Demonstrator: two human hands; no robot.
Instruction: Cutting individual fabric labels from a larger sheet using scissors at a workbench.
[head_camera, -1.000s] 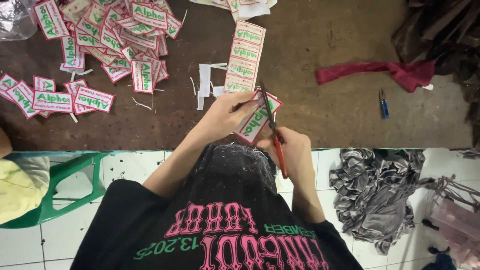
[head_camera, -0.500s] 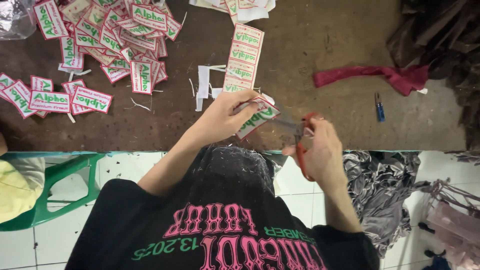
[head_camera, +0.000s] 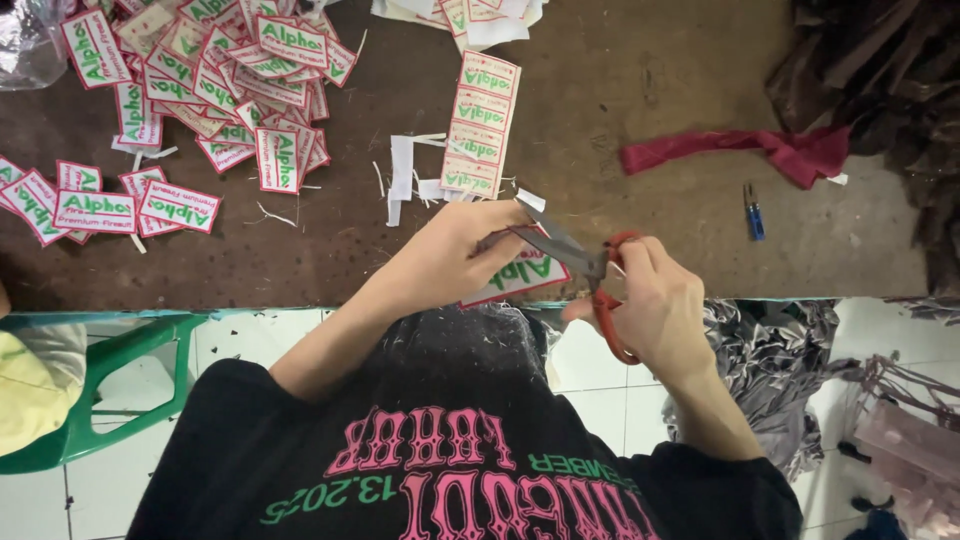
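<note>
Brown worktop (head_camera: 650, 90), worn and scuffed, fills the far half of the view; its near edge runs left to right just under the hands, with white floor tiles (head_camera: 590, 370) below.

Label (head_camera: 520, 275): white, red border, green lettering. Lies at the table's near edge, pinched in the left hand (head_camera: 455, 250), just left of the right hand (head_camera: 660, 305).

Scissors (head_camera: 590, 265): red handles, grey blades. Blades parted, tips pointing far-left over the label, touching the left fingers.

Left hand: fingers curled closed on the label's far edge, thumb side hidden.

Right hand: closed through the scissor loops, knuckles up, hanging past the table edge.

Label strip (head_camera: 478, 125): uncut column of the same labels, just beyond the left hand.

White scraps (head_camera: 402, 165): offcuts, left of the strip.

Cut pile (head_camera: 215, 70): loose labels heaped far left; more (head_camera: 95, 205) spread along the left edge.

Label stack (head_camera: 480, 15): at the far edge, partly out of view.

Red cloth (head_camera: 760, 150): far right, well apart from the hands.

Blue snips (head_camera: 753, 210): small, near the cloth.

Open room: bare worktop between strip and cloth, and right of the scissors up to the snips.

Green chair (head_camera: 110, 390): near left, on the floor.

Grey fabric (head_camera: 770, 360): crumpled, near right, below the table.
</note>
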